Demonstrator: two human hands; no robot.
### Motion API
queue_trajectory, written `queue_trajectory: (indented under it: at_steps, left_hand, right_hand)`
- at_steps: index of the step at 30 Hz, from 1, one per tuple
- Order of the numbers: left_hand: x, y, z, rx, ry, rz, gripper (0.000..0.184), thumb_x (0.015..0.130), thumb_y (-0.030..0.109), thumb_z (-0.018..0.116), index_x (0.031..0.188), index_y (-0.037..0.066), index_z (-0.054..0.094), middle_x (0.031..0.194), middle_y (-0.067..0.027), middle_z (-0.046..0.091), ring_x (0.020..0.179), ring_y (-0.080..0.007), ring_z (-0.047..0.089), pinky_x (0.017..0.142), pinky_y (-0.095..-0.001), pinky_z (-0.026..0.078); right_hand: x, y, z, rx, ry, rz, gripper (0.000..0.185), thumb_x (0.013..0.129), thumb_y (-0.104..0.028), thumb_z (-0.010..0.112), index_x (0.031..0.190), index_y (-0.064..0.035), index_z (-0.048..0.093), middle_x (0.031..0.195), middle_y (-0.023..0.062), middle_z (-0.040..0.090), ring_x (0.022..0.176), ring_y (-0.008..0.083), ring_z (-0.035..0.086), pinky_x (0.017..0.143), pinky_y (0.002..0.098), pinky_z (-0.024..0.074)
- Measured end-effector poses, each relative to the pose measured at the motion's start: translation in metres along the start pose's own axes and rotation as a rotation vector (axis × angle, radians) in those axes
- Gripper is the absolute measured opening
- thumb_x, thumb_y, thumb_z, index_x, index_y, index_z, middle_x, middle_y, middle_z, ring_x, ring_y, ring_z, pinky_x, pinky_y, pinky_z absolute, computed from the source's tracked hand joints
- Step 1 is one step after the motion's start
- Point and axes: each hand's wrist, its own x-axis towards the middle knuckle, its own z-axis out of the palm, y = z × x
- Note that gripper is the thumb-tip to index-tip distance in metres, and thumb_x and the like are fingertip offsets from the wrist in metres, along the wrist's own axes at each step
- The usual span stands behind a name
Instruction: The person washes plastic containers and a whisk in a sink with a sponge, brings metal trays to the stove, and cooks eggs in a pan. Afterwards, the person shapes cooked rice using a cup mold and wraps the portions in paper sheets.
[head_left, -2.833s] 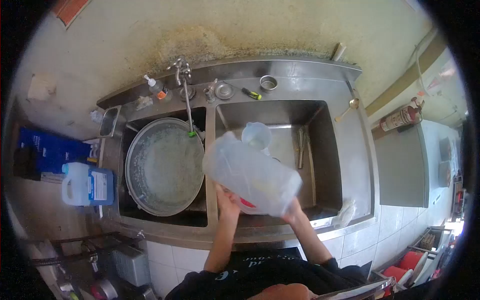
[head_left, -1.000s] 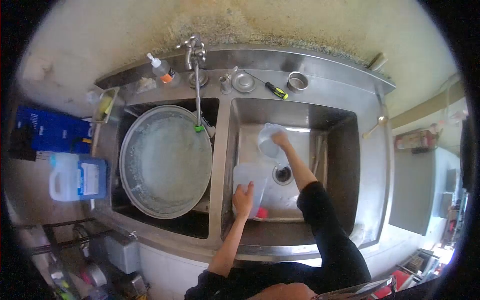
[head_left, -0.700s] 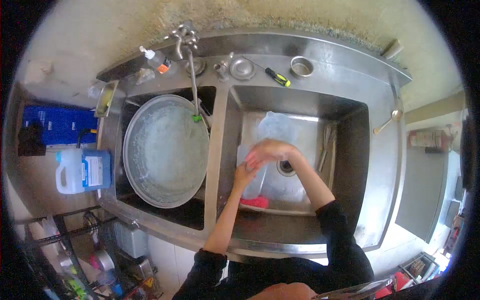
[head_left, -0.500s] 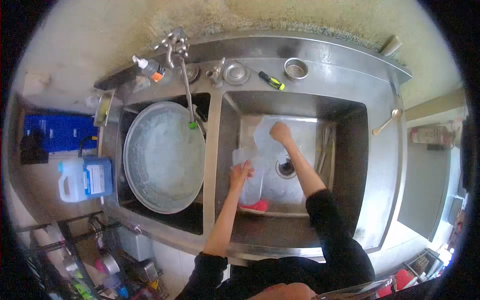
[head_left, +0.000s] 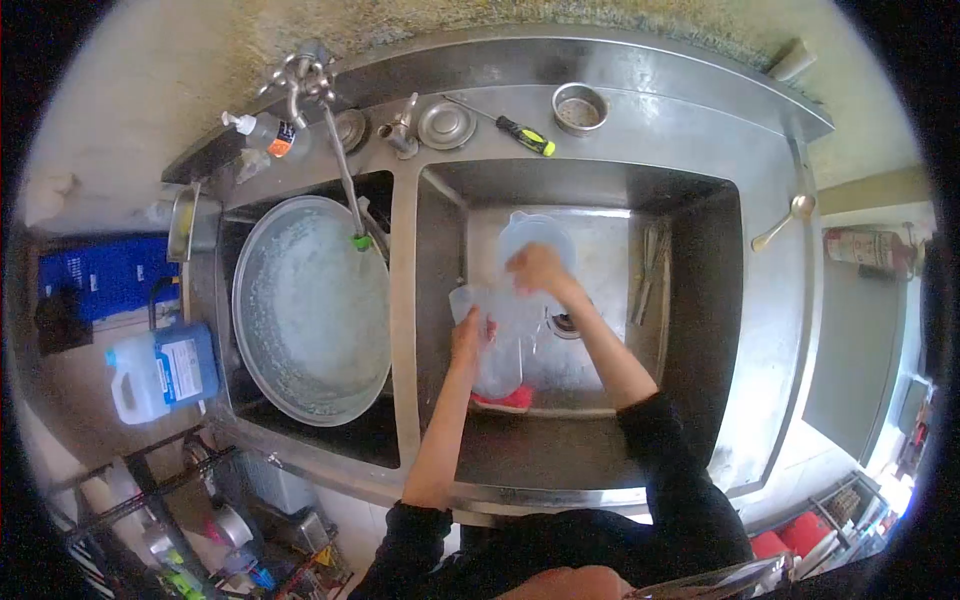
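Note:
My left hand (head_left: 469, 338) is closed around a clear plastic container (head_left: 463, 297) inside the right sink basin (head_left: 560, 435). My right hand (head_left: 540, 268) is blurred, its fingers curled together, just beyond the left hand; what they hold, if anything, cannot be made out. Behind and below it stands a translucent round jug (head_left: 525, 230) with a small spout. Another see-through plastic vessel (head_left: 500, 372) lies below my left hand, against a red cloth or sponge (head_left: 508, 402). Part of the drain (head_left: 566, 326) shows beside my right forearm.
A big round metal pan (head_left: 315, 310) of cloudy water fills the left basin, under the faucet (head_left: 340, 160). A screwdriver (head_left: 525, 135), a metal cup (head_left: 579, 107) and a spoon (head_left: 785, 222) lie on the rim. A blue-liquid jug (head_left: 165, 370) stands left.
My right hand has moved nearer, toward my left hand, and the round jug behind it shows more. The left hand's container is tilted differently. The whole view has shifted slightly.

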Motion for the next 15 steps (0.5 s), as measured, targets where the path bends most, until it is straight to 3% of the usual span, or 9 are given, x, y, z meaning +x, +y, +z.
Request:
queue_trajectory:
  at_steps: [2, 4, 7, 9, 10, 12, 13, 14, 15]
  left_hand:
    - [-0.001, 0.000, -0.007, 0.064, 0.025, 0.071, 0.035, 0.088, 0.040, 0.053, 0.089, 0.005, 0.059, 0.072, -0.0012, 0.057, 0.062, -0.0103, 0.052, 0.054, -0.0258, 0.042]
    - [-0.017, 0.004, -0.011, 0.331, 0.069, 0.113, 0.031, 0.087, 0.036, 0.053, 0.082, 0.006, 0.057, 0.068, 0.0005, 0.050, 0.062, -0.0100, 0.048, 0.052, -0.0256, 0.038]
    - [-0.031, -0.017, -0.025, 0.424, 0.053, 0.330, 0.028, 0.085, 0.031, 0.055, 0.076, 0.006, 0.054, 0.065, 0.0011, 0.047, 0.061, -0.0098, 0.047, 0.054, -0.0253, 0.037]
    - [-0.040, -0.029, -0.032, 0.367, 0.101, 0.370, 0.026, 0.084, 0.030, 0.055, 0.076, 0.005, 0.054, 0.066, 0.0007, 0.048, 0.062, -0.0098, 0.047, 0.055, -0.0258, 0.038]
    - [-0.047, -0.031, -0.031, 0.299, 0.138, 0.404, 0.023, 0.084, 0.028, 0.055, 0.077, 0.005, 0.054, 0.067, 0.0003, 0.049, 0.063, -0.0097, 0.047, 0.057, -0.0262, 0.040]
    - [-0.046, -0.033, -0.033, 0.312, 0.098, 0.432, 0.025, 0.083, 0.028, 0.056, 0.079, 0.003, 0.055, 0.071, -0.0028, 0.053, 0.066, -0.0138, 0.051, 0.061, -0.0286, 0.042]
    - [-0.035, -0.040, -0.035, 0.470, 0.086, 0.600, 0.028, 0.083, 0.030, 0.056, 0.080, 0.002, 0.055, 0.074, -0.0064, 0.056, 0.068, -0.0168, 0.054, 0.062, -0.0299, 0.042]
    - [-0.030, -0.045, -0.034, 0.629, 0.076, 0.765, 0.031, 0.084, 0.031, 0.056, 0.081, 0.000, 0.056, 0.077, -0.0100, 0.059, 0.071, -0.0198, 0.057, 0.063, -0.0313, 0.043]
    - [-0.032, -0.047, -0.030, 0.622, 0.068, 0.763, 0.031, 0.084, 0.031, 0.056, 0.081, 0.000, 0.056, 0.077, -0.0100, 0.059, 0.071, -0.0198, 0.057, 0.063, -0.0313, 0.043]
  right_hand:
    - [0.018, 0.003, -0.018, -0.181, 0.260, 0.328, 0.026, 0.078, -0.018, 0.052, 0.087, 0.0022, 0.065, 0.080, 0.0185, 0.066, 0.080, 0.0289, 0.065, 0.075, 0.0407, 0.0511]
    - [0.037, 0.023, 0.003, -0.176, 0.337, 0.352, 0.027, 0.080, -0.019, 0.051, 0.090, 0.0019, 0.064, 0.083, 0.0192, 0.066, 0.081, 0.0294, 0.065, 0.075, 0.0410, 0.0511]
    - [0.066, 0.079, 0.058, -0.186, 0.528, 0.426, 0.031, 0.083, -0.024, 0.050, 0.098, 0.0010, 0.061, 0.090, 0.0213, 0.064, 0.086, 0.0307, 0.064, 0.074, 0.0417, 0.0511]
    - [0.068, 0.090, 0.062, -0.178, 0.588, 0.446, 0.033, 0.084, -0.026, 0.050, 0.100, 0.0007, 0.060, 0.092, 0.0220, 0.064, 0.087, 0.0312, 0.063, 0.073, 0.0420, 0.0511]
    - [0.064, 0.092, 0.049, 0.353, 0.210, 0.417, 0.034, 0.085, -0.028, 0.050, 0.102, -0.0001, 0.060, 0.089, 0.0202, 0.064, 0.083, 0.0293, 0.064, 0.070, 0.0400, 0.0519]
    - [0.049, 0.083, 0.031, 1.063, -0.346, 0.356, 0.031, 0.086, -0.031, 0.049, 0.094, -0.0035, 0.062, 0.083, 0.0157, 0.065, 0.075, 0.0251, 0.064, 0.067, 0.0364, 0.0525]
    - [0.031, 0.050, 0.021, 1.267, -0.509, 0.341, 0.030, 0.087, -0.030, 0.048, 0.085, -0.0062, 0.065, 0.080, 0.0131, 0.065, 0.072, 0.0227, 0.064, 0.067, 0.0346, 0.0524]
    - [-0.006, -0.009, 0.002, 1.222, -0.498, 0.257, 0.028, 0.085, -0.029, 0.051, 0.084, -0.0045, 0.065, 0.078, 0.0122, 0.065, 0.070, 0.0223, 0.063, 0.064, 0.0333, 0.0520]
    - [-0.045, -0.061, -0.008, 1.182, -0.486, 0.176, 0.027, 0.084, -0.028, 0.054, 0.082, -0.0027, 0.064, 0.075, 0.0113, 0.064, 0.067, 0.0219, 0.063, 0.061, 0.0320, 0.0516]
